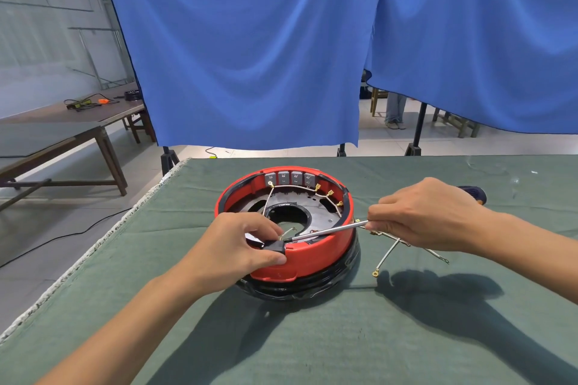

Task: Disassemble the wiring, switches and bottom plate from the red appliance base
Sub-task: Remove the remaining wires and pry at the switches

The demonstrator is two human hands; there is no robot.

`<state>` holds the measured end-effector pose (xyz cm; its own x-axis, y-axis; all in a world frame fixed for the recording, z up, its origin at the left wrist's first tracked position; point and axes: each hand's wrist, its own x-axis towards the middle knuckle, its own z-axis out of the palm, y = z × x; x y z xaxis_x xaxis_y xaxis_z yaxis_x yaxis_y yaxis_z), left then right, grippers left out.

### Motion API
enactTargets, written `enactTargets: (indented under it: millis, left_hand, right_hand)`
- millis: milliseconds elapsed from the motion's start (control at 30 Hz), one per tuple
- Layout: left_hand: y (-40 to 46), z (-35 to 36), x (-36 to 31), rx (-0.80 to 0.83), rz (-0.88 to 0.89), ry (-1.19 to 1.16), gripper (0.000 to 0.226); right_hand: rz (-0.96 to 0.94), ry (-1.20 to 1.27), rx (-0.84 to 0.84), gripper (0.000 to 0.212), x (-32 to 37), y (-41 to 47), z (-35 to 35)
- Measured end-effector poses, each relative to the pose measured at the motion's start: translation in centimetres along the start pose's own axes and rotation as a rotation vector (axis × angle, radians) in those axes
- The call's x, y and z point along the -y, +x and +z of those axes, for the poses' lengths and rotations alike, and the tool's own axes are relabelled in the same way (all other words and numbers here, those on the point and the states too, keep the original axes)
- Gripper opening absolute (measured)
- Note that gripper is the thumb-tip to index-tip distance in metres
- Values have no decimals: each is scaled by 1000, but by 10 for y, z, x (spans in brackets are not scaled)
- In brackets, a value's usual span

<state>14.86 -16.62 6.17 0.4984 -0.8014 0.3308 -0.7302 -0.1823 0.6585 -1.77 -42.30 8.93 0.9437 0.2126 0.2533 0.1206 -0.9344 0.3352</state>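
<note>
Left hand [247,247] pinches a small black plastic switch block [274,246] at the near rim of the round red plastic appliance base [312,256], steadying it on the green cloth-covered table [312,337]. Right hand [428,216] grips a thin silver metal rod [325,231], levelled across the rim to pry at the block.

Big blue curtain [281,40] hangs right across the room on black stands [414,137], and everything else sits around it. Left of the curtain there's a pale tiled wall [40,25] and two long brown tables [62,141], the far one with cables and something orange on it. Under the curtain's hem you get light floor tiles [375,141] and a wooden bench [456,125]. In front of the curtain, a green cloth [344,337] covers the worktable, with hard shadows on it.
</note>
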Motion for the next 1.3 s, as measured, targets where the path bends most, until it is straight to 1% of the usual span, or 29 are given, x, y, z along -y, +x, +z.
enactTargets:
  millis: [67, 167, 300, 467, 533, 800, 900, 967, 1000, 1100, 1300]
  left_hand:
    - [-1, 2, 0, -12, 6, -13, 17]
    - [-2, 3, -1, -24, 10, -14, 17]
    - [-2, 2, -2, -21, 13, -1, 18]
    - [-4, 4, -3, -29, 14, -3, 17]
    - [-3, 4, -2, -27, 15, 4, 16]
    - [-3, 0, -4, -1, 7, -6, 19]
    - [-3, 1, -2, -2, 4, -8, 17]
    - [-3, 2, -2, -10, 8, -11, 18]
    - [-3, 2, -2, -12, 9, -7, 18]
    - [-2, 3, -3, -14, 12, 9, 17]
    - [-4, 3, -5, -25, 24, 13, 17]
  right_hand:
    - [-3, -7, -7, 66, 0, 0, 0]
    - [5, -45, 21, 69, 3, -2, 2]
    - [20, -74, 54, 67, 7, -7, -1]
    - [33, -109, 85, 53, 17, -11, -4]
    - [38, -101, 83, 51, 18, -13, -4]
    - [-12, -72, 60, 59, 2, 2, -5]
    - [-37, -63, 49, 53, 0, 3, -4]
    - [-37, -91, -21, 47, 2, 2, -5]
    - [-31, -92, -25, 47, 3, 1, -6]
    - [-4, -68, 35, 55, 8, -2, -6]
    - [17, -107, 68, 53, 15, -9, -6]
